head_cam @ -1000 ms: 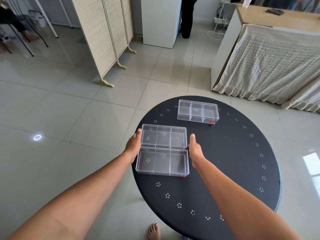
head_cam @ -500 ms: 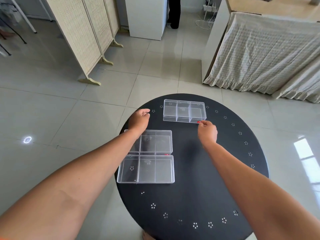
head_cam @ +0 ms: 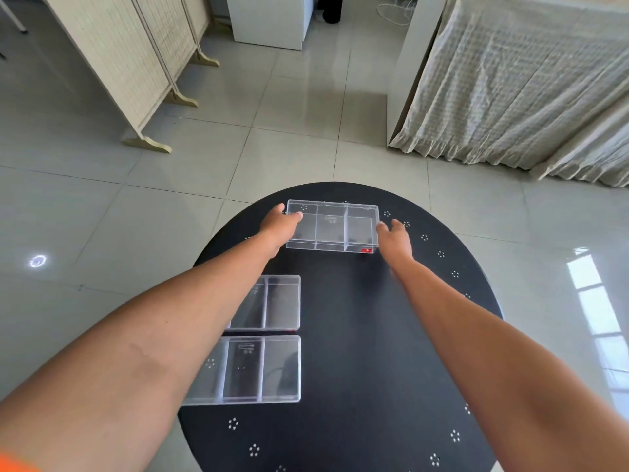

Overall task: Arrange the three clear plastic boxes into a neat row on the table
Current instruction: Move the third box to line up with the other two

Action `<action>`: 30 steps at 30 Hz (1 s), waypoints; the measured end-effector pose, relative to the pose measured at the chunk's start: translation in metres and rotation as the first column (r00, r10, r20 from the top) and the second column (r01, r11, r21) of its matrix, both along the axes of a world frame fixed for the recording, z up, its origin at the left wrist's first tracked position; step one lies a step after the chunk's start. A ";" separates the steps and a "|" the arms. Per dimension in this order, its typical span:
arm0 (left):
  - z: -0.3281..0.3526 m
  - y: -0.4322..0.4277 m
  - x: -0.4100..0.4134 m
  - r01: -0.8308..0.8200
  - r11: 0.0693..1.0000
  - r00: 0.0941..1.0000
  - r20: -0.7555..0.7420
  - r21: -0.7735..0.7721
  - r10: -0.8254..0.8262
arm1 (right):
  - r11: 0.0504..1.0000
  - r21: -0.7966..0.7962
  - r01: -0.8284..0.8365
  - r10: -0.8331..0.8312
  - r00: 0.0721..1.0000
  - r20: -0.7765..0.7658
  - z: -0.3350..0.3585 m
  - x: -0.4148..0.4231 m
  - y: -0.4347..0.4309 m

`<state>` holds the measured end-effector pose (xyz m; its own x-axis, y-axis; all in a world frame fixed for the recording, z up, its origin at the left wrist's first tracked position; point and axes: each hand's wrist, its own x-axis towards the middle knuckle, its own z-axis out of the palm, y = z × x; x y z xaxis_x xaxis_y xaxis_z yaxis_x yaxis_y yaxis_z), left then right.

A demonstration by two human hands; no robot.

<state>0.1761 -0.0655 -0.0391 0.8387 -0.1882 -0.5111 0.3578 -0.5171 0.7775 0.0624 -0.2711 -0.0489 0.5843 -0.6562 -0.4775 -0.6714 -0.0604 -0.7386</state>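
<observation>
Three clear plastic boxes with dividers lie on a round black table [head_cam: 357, 335]. The far box [head_cam: 333, 226] sits near the table's back edge and has a small red label at its front right corner. My left hand [head_cam: 277, 226] grips its left end, thumb on the lid. My right hand [head_cam: 393, 238] touches its right end with fingers curled against the side. The middle box [head_cam: 272, 303] and the near box [head_cam: 252, 369] lie close together, one behind the other, at the table's left side, partly hidden by my left forearm.
A folding woven screen [head_cam: 136, 63] stands on the tiled floor at the far left. A white cabinet [head_cam: 269, 18] is at the back. A cloth-covered table [head_cam: 527, 90] fills the far right. The black table's right half holds nothing.
Both hands left the two near boxes, reached forward and closed on the ends of the far box. The view has tilted down and moved closer to the table.
</observation>
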 end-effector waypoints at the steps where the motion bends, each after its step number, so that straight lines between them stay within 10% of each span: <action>1: -0.003 -0.003 0.001 -0.008 1.000 1.000 -0.011 0.000 0.008 | 1.000 0.028 -0.001 0.001 1.000 0.005 -0.003 0.003 -0.002; 30: 0.030 0.128 0.021 -0.118 0.991 0.993 0.014 -0.068 0.120 | 0.971 0.146 -0.189 0.169 0.976 0.137 0.005 0.038 0.116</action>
<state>0.1967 0.0629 -0.0088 0.8662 -0.1196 -0.4852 0.3992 -0.4185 0.8158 0.1009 -0.1552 -0.0439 0.7457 -0.4583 -0.4837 -0.5642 -0.0480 -0.8243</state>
